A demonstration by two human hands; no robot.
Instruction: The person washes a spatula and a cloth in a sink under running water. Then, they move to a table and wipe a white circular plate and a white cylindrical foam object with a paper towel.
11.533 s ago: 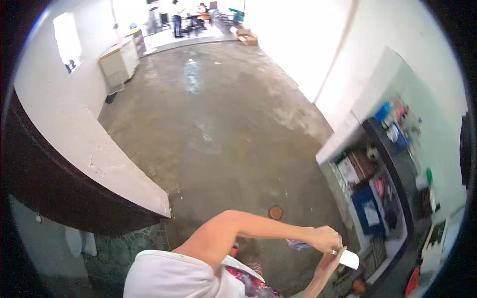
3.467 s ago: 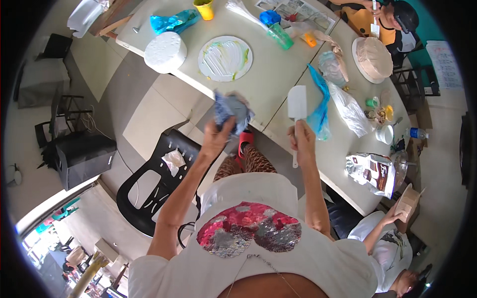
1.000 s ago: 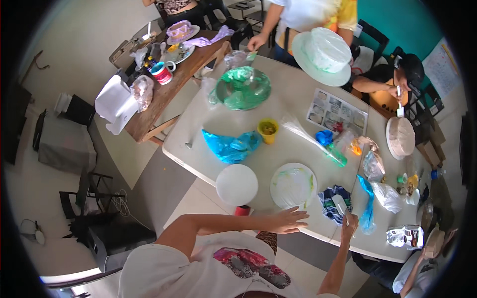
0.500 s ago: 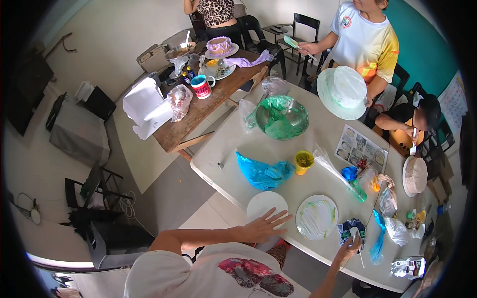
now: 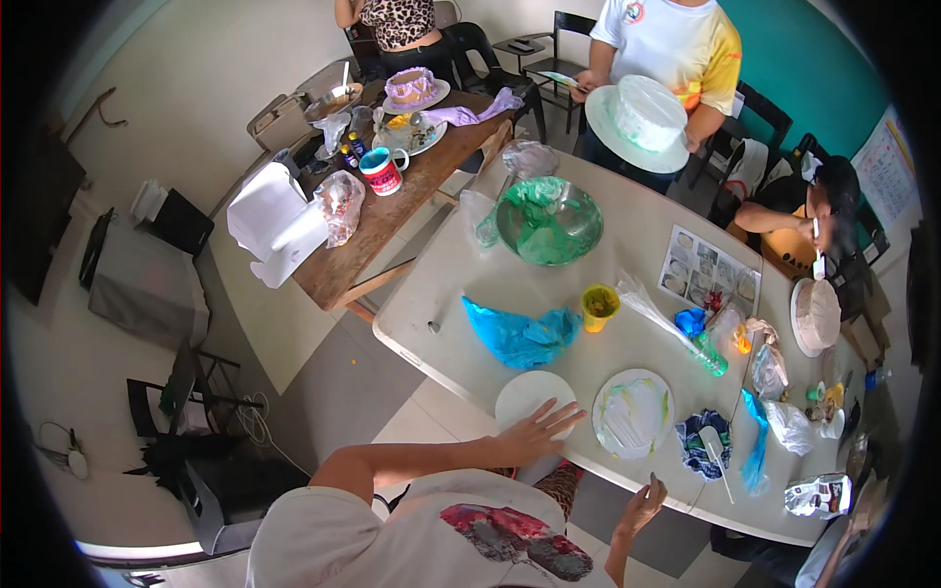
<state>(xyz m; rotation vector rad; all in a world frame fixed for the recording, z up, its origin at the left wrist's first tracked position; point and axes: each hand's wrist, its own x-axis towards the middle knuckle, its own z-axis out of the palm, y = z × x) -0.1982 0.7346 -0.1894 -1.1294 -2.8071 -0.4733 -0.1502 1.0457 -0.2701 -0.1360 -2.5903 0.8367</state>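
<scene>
My left hand [image 5: 537, 432] is open, its fingers stretched over the near rim of a plain white round plate [image 5: 524, 394] at the table's edge. My right hand [image 5: 642, 505] is off the table edge, empty, with fingers loosely apart. Just beyond it, a white-bladed spatula [image 5: 713, 446] lies on a crumpled dark blue patterned cloth [image 5: 693, 454]. Between the hands sits a second white plate [image 5: 633, 412], smeared with pale and yellow-green icing. Past the plates are a blue piping bag [image 5: 520, 333] and a yellow cup [image 5: 598, 307].
A steel bowl with green icing [image 5: 549, 221] stands farther back. Opposite, a person holds a white-iced cake [image 5: 642, 116] on a board. Another person works at a pale cake [image 5: 816, 312] on the right. A wooden table [image 5: 392, 220] bears a mug [image 5: 382, 171] and a purple-trimmed cake [image 5: 410, 90].
My right hand has let go of the spatula onto the cloth and drawn back toward me. My left hand stays by the plain plate. The person opposite has lowered the green-tipped spatula.
</scene>
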